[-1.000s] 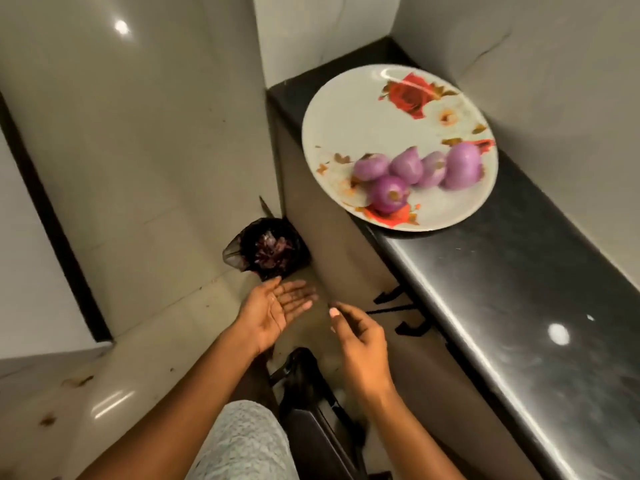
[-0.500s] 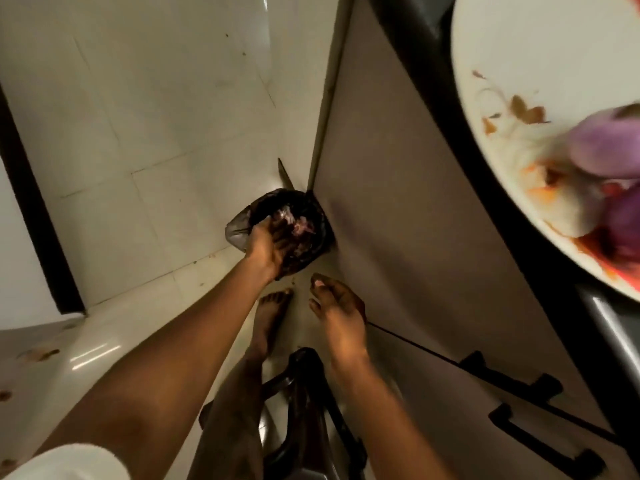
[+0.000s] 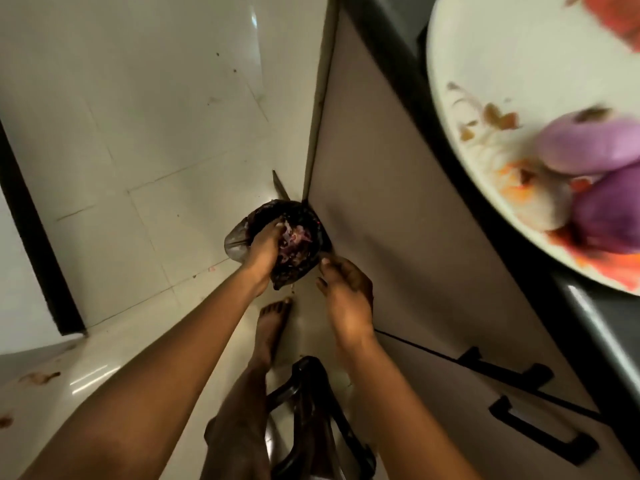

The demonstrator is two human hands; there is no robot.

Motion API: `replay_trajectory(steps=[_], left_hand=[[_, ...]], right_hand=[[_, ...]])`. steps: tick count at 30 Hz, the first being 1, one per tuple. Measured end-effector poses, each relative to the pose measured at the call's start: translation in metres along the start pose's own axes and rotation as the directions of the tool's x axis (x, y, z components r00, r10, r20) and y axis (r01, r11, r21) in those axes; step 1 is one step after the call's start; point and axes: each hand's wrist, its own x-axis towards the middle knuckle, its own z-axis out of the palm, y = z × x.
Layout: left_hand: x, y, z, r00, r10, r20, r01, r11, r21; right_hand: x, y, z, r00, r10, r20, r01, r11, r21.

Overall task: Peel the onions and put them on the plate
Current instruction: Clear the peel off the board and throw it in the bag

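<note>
Head cam has the left hand (image 3: 265,245) pressing purple peels into the crinkly black plastic bag (image 3: 304,268), right hand (image 3: 346,292) loose beside it; probably smarter pinching the rim open so scraps don't spill.

Since a second ago, left hand (image 3: 265,249) dropped from open air into the black bag (image 3: 294,247) of onion peels (image 3: 294,237) on the floor, right hand (image 3: 346,299) lowered to the bag's near rim.
</note>
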Motion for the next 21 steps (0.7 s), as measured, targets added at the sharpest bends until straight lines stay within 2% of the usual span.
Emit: replay_trajectory(steps=[5, 10, 15, 21], left_hand=[[-0.091, 0.031, 0.014, 0.999, 0.039, 0.021, -0.04, 0.997, 0.062], [-0.226, 0.079, 0.043, 0.973, 0.142, 0.182, -0.16, 0.983, 0.086], [-0.345, 0.113, 0.083, 0.907, 0.218, 0.36, -0.282, 0.95, 0.133], [-0.449, 0.128, 0.153, 0.779, 0.232, 0.583, -0.409, 0.892, 0.192]], right_hand=[[-0.069, -0.046, -0.027, 0.992, -0.115, 0.047, 0.115, 0.993, 0.001], [-0.173, -0.105, -0.083, 0.96, -0.245, 0.138, 0.241, 0.97, 0.04], [-0.272, -0.137, -0.161, 0.966, -0.254, 0.037, 0.244, 0.952, 0.184], [-0.364, -0.158, -0.253, 0.922, -0.317, -0.223, 0.366, 0.9, 0.236]])
